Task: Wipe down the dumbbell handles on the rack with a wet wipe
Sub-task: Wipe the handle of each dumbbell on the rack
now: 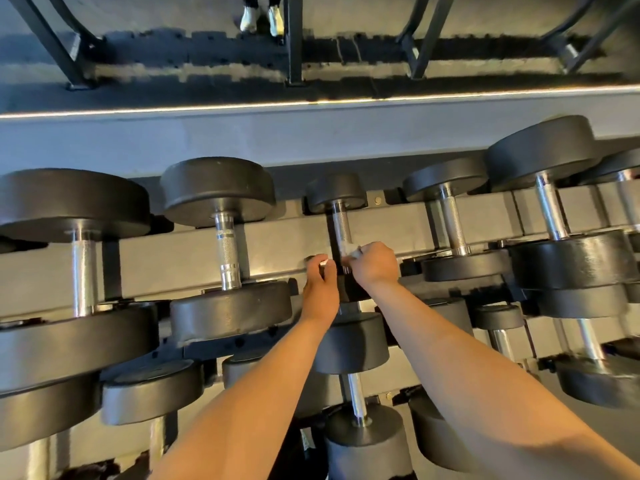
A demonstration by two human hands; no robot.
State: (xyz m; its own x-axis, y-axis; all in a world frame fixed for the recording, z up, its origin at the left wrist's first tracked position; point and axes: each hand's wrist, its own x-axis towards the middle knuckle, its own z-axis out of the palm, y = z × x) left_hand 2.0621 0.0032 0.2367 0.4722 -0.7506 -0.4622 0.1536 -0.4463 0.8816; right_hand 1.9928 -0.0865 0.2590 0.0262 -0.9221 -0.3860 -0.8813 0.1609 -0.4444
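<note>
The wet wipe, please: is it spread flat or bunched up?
Bunched: the wet wipe is a small white wad gripped in the right hand.

Buried mostly in right hand point(375, 266): wet wipe point(354, 251). Hidden behind left hand point(320, 289) and right hand: near head of small dumbbell point(341, 223). Cropped by left edge: leftmost dumbbell point(69, 206). Cut off at top: wearer of shoes point(249, 19).

1 wide-angle head camera looks forward and steeply down, close over the dumbbell rack point(273, 244).
</note>
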